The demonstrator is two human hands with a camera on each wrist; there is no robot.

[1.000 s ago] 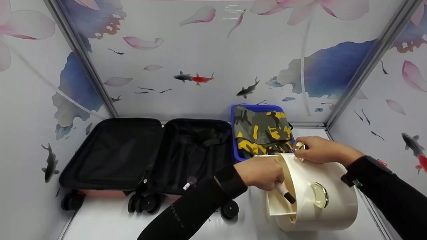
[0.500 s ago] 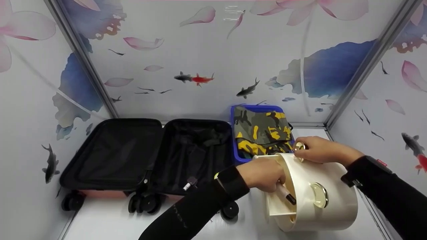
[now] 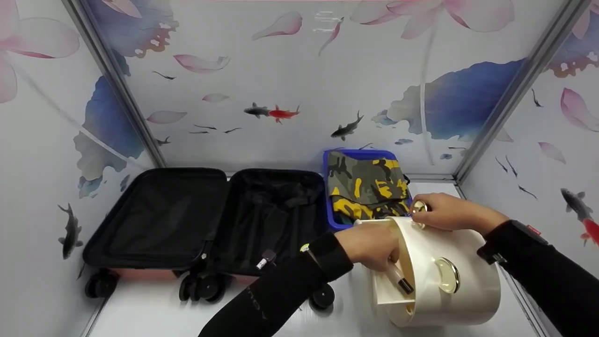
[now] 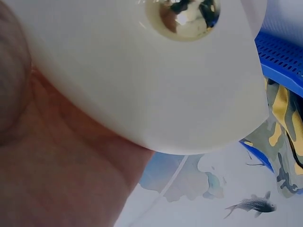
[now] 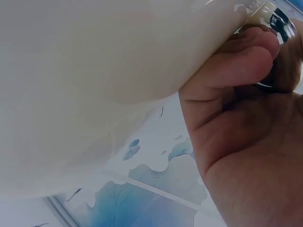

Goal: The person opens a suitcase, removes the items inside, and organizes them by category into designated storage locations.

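Note:
A cream, round-sided organizer [image 3: 468, 299] stands at the front right, with an open drawer [image 3: 395, 297] pulled out on its left. My left hand [image 3: 374, 243] reaches over this drawer and holds a pale pink tube [image 3: 395, 271] with a dark cap, tilted down inside it. The fingertips are partly hidden. My right hand [image 3: 442, 211] grips a shiny gold-rimmed knob [image 3: 420, 208] at the organizer's top. In the right wrist view, its fingers [image 5: 251, 66] curl against the knob. The left wrist view shows the organizer's smooth wall [image 4: 142, 85] beside my palm, but not the tube.
An open suitcase [image 3: 168, 220] with black lining lies to the left, wheels [image 3: 210, 286] toward me. Behind the organizer a blue basket [image 3: 330, 210] holds folded camouflage cloth [image 3: 365, 182]. A second knob [image 3: 448, 275] juts from the organizer. Printed wall panels [image 3: 299, 70] enclose the space.
My left hand has shifted slightly to the right, and the tube's capped end sits a little lower in the drawer. The right hand keeps its grip on the knob.

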